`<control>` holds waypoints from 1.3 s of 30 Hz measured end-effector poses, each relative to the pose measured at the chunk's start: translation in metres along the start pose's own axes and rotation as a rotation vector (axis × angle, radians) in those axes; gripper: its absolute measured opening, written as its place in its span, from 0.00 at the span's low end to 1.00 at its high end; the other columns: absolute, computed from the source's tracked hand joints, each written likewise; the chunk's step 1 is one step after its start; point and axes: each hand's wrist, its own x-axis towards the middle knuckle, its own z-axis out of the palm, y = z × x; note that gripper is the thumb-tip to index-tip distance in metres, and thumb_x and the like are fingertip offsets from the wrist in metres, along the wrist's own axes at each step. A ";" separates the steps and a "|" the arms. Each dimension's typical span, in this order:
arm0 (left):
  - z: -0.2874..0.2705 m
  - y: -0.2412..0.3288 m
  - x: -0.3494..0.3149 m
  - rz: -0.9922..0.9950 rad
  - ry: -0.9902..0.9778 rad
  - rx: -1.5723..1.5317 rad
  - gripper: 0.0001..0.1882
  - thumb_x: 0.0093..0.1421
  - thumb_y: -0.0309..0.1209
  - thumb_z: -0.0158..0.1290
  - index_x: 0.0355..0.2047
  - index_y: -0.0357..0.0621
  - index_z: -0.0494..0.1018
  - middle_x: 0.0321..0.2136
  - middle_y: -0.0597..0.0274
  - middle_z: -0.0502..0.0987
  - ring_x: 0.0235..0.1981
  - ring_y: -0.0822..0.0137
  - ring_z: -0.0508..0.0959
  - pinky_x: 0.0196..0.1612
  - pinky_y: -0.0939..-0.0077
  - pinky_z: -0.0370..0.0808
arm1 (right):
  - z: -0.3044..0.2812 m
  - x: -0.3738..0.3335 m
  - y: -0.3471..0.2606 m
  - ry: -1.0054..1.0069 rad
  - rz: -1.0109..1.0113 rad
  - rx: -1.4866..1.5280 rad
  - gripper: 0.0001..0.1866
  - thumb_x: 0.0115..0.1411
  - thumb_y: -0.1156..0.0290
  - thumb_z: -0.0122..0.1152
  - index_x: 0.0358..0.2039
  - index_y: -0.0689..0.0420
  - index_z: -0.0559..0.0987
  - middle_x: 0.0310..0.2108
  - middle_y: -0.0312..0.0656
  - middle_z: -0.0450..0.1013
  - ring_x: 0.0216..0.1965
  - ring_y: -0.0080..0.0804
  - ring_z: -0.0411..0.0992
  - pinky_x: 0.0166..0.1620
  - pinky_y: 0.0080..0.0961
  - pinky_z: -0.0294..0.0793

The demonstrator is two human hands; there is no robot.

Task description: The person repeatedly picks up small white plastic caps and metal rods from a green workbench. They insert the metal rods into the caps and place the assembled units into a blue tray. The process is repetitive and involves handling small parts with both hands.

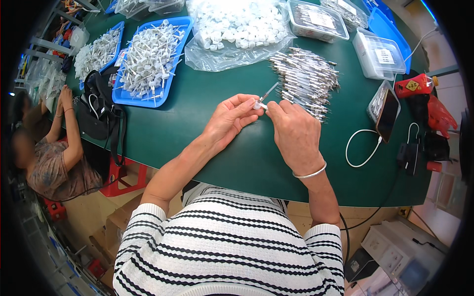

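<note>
Over the near middle of the green table (197, 163), my two hands meet at a small white plastic piece (263, 106) with a thin metal rod (269, 91) sticking up and to the right. My left hand (228, 118) pinches the piece between thumb and fingers. From the other side, my right hand (297, 129) is closed on its right end, and its fingertips are partly hidden. Just beyond my right hand lies a heap of slim metal rods (308, 81). An open clear bag (212, 60) of small white caps (242, 37) is at the far middle.
A blue tray (136, 102) of white pieces with rods stands left, another blue tray (121, 29) beyond it. A black bag (96, 121) hangs at the left edge. Clear boxes (318, 19) line the back. Right are a phone (388, 118), cable (346, 150) and red bottle (414, 86). A co-worker (59, 158) sits left.
</note>
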 end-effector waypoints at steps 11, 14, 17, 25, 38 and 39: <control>-0.002 0.000 0.002 0.011 0.010 0.000 0.11 0.61 0.29 0.53 0.41 0.36 0.71 0.36 0.56 0.77 0.36 0.72 0.79 0.38 0.87 0.79 | -0.010 -0.009 0.001 0.009 0.103 0.000 0.03 0.53 0.73 0.57 0.30 0.56 0.75 0.23 0.36 0.69 0.26 0.32 0.72 0.25 0.27 0.72; -0.002 0.003 0.000 0.004 0.020 -0.004 0.11 0.61 0.28 0.53 0.42 0.36 0.72 0.37 0.55 0.77 0.37 0.72 0.79 0.38 0.87 0.79 | -0.016 -0.027 0.037 0.113 0.266 -0.082 0.06 0.57 0.69 0.57 0.35 0.55 0.76 0.27 0.40 0.72 0.30 0.39 0.73 0.29 0.34 0.72; 0.004 0.005 -0.003 0.008 0.014 0.023 0.11 0.61 0.28 0.53 0.43 0.36 0.72 0.37 0.55 0.78 0.38 0.72 0.79 0.38 0.87 0.79 | -0.020 -0.044 0.084 0.086 0.539 -0.243 0.09 0.58 0.67 0.56 0.37 0.56 0.76 0.30 0.43 0.74 0.31 0.43 0.72 0.33 0.39 0.71; 0.010 0.002 -0.010 0.281 -0.010 0.294 0.12 0.60 0.25 0.54 0.43 0.35 0.72 0.39 0.56 0.78 0.39 0.71 0.78 0.43 0.81 0.76 | -0.033 -0.027 0.076 0.338 0.422 0.129 0.13 0.57 0.71 0.58 0.42 0.60 0.77 0.40 0.46 0.74 0.43 0.44 0.70 0.45 0.33 0.70; 0.013 0.001 -0.017 0.387 -0.094 0.392 0.15 0.57 0.20 0.55 0.45 0.33 0.72 0.40 0.57 0.77 0.41 0.72 0.77 0.46 0.80 0.74 | -0.007 -0.008 0.015 -0.128 0.343 0.735 0.09 0.60 0.67 0.56 0.29 0.58 0.78 0.15 0.42 0.69 0.16 0.35 0.68 0.22 0.29 0.64; 0.012 0.003 -0.017 0.352 -0.105 0.375 0.15 0.57 0.20 0.55 0.46 0.33 0.72 0.40 0.57 0.78 0.41 0.72 0.77 0.46 0.80 0.74 | -0.005 -0.009 0.015 -0.112 0.346 0.746 0.09 0.59 0.67 0.56 0.29 0.58 0.78 0.15 0.41 0.69 0.16 0.35 0.68 0.22 0.29 0.64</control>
